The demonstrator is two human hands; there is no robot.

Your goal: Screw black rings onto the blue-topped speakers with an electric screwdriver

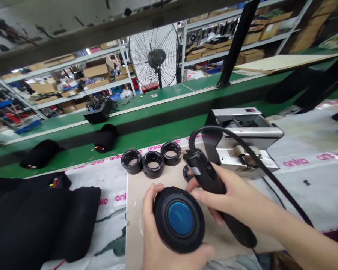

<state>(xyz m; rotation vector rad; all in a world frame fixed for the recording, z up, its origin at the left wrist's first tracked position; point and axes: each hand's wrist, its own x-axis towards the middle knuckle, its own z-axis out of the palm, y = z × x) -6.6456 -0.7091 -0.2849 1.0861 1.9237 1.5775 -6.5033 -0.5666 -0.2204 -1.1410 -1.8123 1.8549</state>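
Note:
My left hand (157,240) grips a round black speaker (180,218) by its rim, with its blue centre disc facing up toward me. My right hand (228,195) is closed around a black corded hand tool (205,170), which has a thick ribbed cable curving from its upper end. Its small tip points left, toward several black rings (153,165) standing on the tan board (135,213). Another small black part (187,173) sits partly hidden behind the fingers of my right hand. The speaker's underside is out of sight.
Behind my right hand stands a silver metal machine (243,140). Black fabric-covered cylinders (80,221) lie at left. Two more dark pieces rest on the green conveyor (141,129), near a black device (100,110). Beyond are a fan (154,56) and shelves; a black post (238,41) rises right.

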